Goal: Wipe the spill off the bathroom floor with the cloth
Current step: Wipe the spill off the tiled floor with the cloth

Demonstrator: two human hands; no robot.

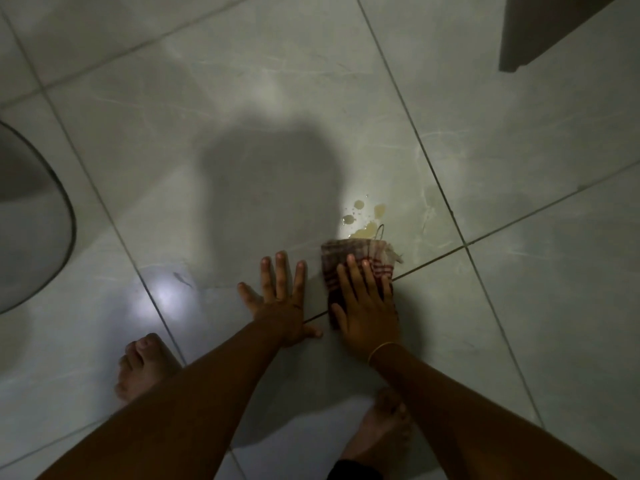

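A yellowish spill [366, 220] lies in small puddles and drops on the pale tiled floor [242, 98]. Just below it a red-and-white checked cloth [349, 254] lies flat, its far edge touching the nearest puddle. My right hand [367, 306], with a thin gold bangle at the wrist, presses flat on the cloth, fingers spread over it. My left hand [280, 303] rests flat on the bare tile to the left of the cloth, fingers apart and holding nothing.
A round grey-rimmed fixture [41, 216] fills the left edge. A dark door or cabinet corner [540, 32] hangs at the top right. My two bare feet [145, 365] stand near the bottom. Dark grout lines cross the floor, and my shadow covers the middle.
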